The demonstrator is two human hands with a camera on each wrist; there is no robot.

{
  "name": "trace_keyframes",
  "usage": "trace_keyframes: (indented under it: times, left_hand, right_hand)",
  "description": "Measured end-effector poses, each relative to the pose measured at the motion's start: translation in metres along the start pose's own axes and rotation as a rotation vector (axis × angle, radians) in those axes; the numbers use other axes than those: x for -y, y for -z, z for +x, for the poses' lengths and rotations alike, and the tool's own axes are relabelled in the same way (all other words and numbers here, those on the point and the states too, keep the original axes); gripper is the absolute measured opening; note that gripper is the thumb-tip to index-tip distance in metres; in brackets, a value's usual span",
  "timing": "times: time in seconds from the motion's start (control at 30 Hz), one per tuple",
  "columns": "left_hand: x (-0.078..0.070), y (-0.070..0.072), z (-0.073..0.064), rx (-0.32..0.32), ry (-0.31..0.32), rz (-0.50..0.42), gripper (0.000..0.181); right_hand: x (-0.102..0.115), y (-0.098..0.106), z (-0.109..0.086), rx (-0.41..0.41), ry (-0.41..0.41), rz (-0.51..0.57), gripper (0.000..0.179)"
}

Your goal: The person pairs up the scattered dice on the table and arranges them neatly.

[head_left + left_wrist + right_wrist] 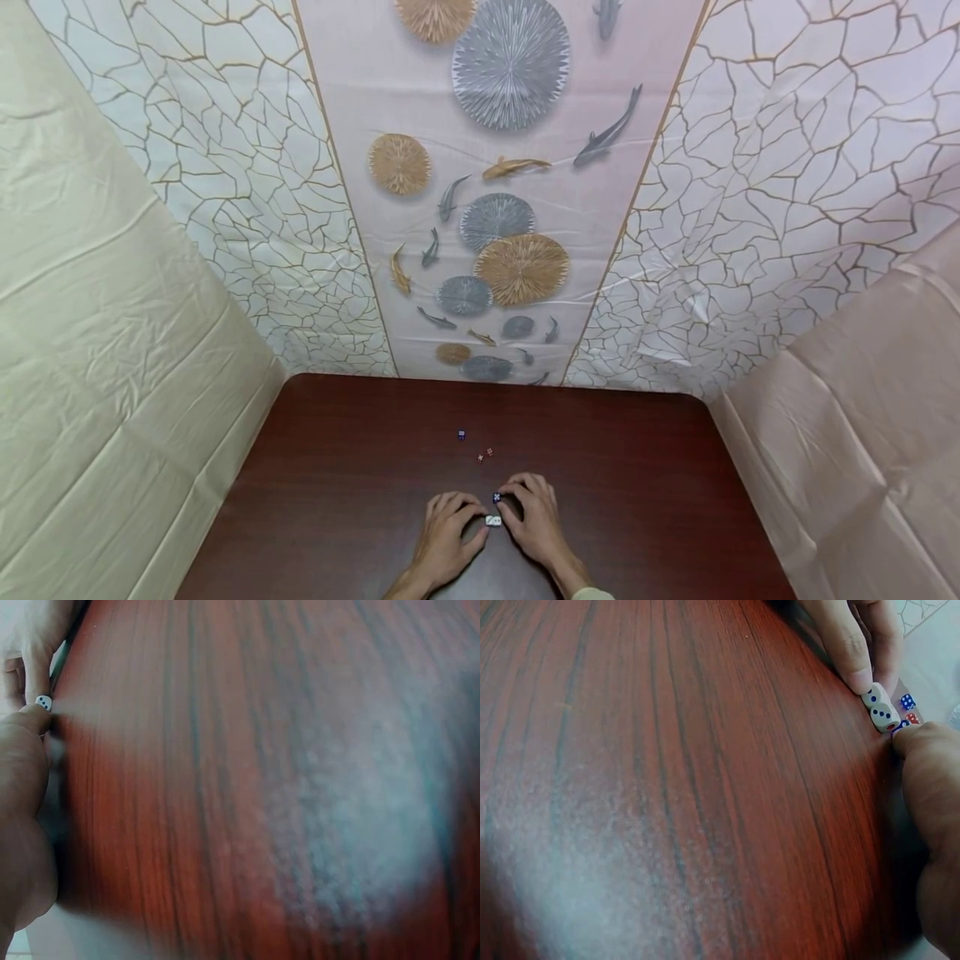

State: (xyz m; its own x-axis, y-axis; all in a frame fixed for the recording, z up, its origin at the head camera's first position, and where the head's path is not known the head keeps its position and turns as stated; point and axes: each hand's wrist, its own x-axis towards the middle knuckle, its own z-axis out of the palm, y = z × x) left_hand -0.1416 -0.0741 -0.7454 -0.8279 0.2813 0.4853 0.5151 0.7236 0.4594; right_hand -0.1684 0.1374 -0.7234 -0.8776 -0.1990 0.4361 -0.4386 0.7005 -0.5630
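Two white dice (pixel 492 521) sit side by side on the dark table between the hands. My left hand (pixel 450 533) pinches the left one between thumb and index finger; the right wrist view shows that thumb against the end of the white pair (pixel 881 711). Just beyond the white dice, my right hand (pixel 534 518) holds a blue die (pixel 497 497) between its thumb and index finger. The right thumb hides most of this blue die in the right wrist view. One white die (pixel 43 703) shows past the left thumb in the left wrist view.
Farther up the table (pixel 360 467) lie two small red dice (pixel 480 457) near each other and another blue die (pixel 461 435). A patterned cloth (pixel 517 267) hangs behind the table's far edge, with beige cloth walls (pixel 112 333) on both sides.
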Motion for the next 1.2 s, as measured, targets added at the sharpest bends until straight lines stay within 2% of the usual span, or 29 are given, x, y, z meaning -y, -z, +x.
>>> trace_keyframes:
  times: [0.2, 0.37, 0.5, 0.67, 0.87, 1.2]
  left_hand:
    - [-0.002, 0.005, 0.001, 0.044, 0.062, -0.050, 0.027]
    - [-0.003, 0.008, 0.000, 0.042, 0.085, -0.089, 0.037]
    - [-0.004, 0.009, 0.000, 0.017, 0.089, -0.107, 0.039]
    - [-0.003, 0.010, 0.004, -0.053, 0.112, -0.161, 0.032]
    - [0.004, 0.013, 0.018, -0.124, 0.124, -0.145, 0.034]
    - [0.031, 0.024, 0.048, -0.117, 0.186, -0.122, 0.030]
  right_hand:
    - [-0.001, 0.000, -0.001, -0.003, 0.008, -0.011, 0.019]
    - [-0.003, -0.002, -0.002, -0.022, 0.028, -0.013, 0.020]
    - [-0.005, -0.004, -0.003, -0.032, 0.039, -0.008, 0.021]
    - [-0.006, -0.005, -0.003, -0.021, 0.027, -0.026, 0.020]
    - [-0.006, -0.003, -0.003, -0.025, 0.031, -0.025, 0.020]
    - [-0.006, -0.002, 0.000, -0.034, 0.040, -0.048, 0.020]
